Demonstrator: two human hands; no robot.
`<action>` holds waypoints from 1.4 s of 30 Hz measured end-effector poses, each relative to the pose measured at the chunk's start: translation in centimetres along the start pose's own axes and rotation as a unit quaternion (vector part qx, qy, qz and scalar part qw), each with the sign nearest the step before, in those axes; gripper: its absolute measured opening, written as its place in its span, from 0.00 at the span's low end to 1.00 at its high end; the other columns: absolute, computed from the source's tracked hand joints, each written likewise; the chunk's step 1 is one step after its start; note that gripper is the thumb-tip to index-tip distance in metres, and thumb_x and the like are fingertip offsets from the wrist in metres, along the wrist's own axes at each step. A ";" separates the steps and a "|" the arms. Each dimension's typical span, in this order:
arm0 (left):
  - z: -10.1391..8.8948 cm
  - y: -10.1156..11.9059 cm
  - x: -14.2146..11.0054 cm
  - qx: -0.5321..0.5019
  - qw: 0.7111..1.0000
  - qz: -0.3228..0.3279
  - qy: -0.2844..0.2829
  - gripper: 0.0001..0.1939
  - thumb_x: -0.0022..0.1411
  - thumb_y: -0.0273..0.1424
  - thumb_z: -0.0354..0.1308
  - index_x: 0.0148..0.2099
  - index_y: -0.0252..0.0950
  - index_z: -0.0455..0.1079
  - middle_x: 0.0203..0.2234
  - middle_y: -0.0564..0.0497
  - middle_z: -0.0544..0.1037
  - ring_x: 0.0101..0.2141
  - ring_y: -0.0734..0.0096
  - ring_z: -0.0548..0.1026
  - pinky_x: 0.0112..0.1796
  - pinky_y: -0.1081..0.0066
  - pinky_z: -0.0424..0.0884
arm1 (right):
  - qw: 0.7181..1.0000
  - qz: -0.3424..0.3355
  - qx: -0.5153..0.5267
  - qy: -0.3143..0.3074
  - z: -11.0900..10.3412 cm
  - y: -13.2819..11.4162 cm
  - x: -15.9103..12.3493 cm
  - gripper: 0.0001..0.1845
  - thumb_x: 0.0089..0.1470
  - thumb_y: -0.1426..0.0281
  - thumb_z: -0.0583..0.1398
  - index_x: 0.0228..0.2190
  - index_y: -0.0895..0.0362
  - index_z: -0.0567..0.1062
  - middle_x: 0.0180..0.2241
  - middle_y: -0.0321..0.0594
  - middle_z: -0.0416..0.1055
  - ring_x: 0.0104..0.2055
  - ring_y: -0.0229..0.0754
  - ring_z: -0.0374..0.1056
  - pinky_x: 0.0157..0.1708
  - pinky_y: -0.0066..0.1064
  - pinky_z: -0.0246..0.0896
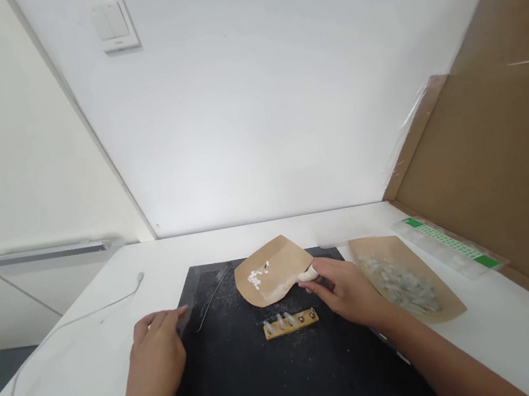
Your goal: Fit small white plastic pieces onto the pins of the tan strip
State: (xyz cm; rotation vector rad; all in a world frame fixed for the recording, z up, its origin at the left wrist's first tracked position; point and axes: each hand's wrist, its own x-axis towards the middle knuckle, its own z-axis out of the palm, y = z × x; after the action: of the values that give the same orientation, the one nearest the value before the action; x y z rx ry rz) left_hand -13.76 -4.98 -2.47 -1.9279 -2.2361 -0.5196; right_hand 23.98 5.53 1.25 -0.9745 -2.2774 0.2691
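My right hand (345, 290) pinches the lower right edge of a brown paper sheet (271, 270) that carries several small white bits (258, 275); a white cot covers one fingertip. My left hand (155, 351) lies on the left edge of the black mat (245, 370), fingers curled over a dark object I cannot make out. Between the hands, a small yellow block (291, 322) with several pegs standing in it sits on the mat. Thin tweezers (213, 296) lie at the mat's upper left.
A second brown paper (435, 308) with several clear small parts (400, 283) lies right of the mat. A clear strip with green marks (448, 247) lies beside a cardboard panel (508, 171). A white cable (63, 326) runs across the table's left.
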 end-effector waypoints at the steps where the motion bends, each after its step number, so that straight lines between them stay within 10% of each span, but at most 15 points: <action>1: 0.2 0.1 -0.8 -0.014 0.999 -0.036 0.015 0.24 0.64 0.22 0.45 0.54 0.38 0.78 0.46 0.45 0.83 0.50 0.47 0.73 0.50 0.54 0.71 | 1.000 -0.001 -0.003 -0.005 0.0 0.0 0.0 0.16 0.68 0.62 0.59 0.28 0.54 0.67 0.29 0.36 0.70 0.31 0.40 0.67 0.31 0.31 0.56; 5: 0.8 0.6 -2.7 -0.050 0.998 -0.030 0.020 0.28 0.57 0.19 0.47 0.55 0.40 0.77 0.49 0.47 0.82 0.52 0.50 0.74 0.51 0.56 0.72 | 0.999 -0.016 -0.013 -0.025 0.0 -0.3 -0.1 0.18 0.69 0.62 0.58 0.27 0.54 0.66 0.28 0.35 0.69 0.30 0.39 0.66 0.30 0.31 0.53; 14: 0.2 3.2 -0.3 0.047 0.993 -0.096 -0.048 0.26 0.75 0.36 0.38 0.59 0.31 0.74 0.51 0.35 0.77 0.49 0.43 0.73 0.45 0.52 0.73 | 0.997 -0.032 0.002 -0.072 -0.3 -0.5 -0.1 0.13 0.70 0.66 0.57 0.31 0.53 0.66 0.31 0.37 0.70 0.34 0.42 0.68 0.33 0.31 0.58; 23: -1.2 4.6 3.1 0.102 0.987 -0.061 -0.106 0.22 0.72 0.41 0.49 0.37 0.32 0.78 0.39 0.34 0.80 0.47 0.40 0.73 0.40 0.54 0.72 | 0.996 -0.038 -0.012 -0.081 0.1 -0.3 0.0 0.13 0.69 0.65 0.57 0.31 0.54 0.67 0.31 0.37 0.71 0.34 0.42 0.68 0.33 0.32 0.58; 42: 0.2 5.4 4.3 0.067 0.995 -0.052 -0.058 0.25 0.75 0.42 0.43 0.43 0.36 0.80 0.41 0.40 0.80 0.43 0.50 0.78 0.43 0.58 0.71 | 0.993 0.001 -0.102 -0.056 -0.4 1.1 0.1 0.12 0.68 0.65 0.58 0.31 0.53 0.67 0.32 0.38 0.71 0.33 0.43 0.67 0.32 0.33 0.56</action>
State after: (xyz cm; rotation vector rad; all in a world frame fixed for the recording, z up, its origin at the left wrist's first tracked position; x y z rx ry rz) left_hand -9.15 -0.26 -0.31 -1.8274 -2.3856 -0.2675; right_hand 24.84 6.37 1.14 -1.0877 -2.4431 0.0952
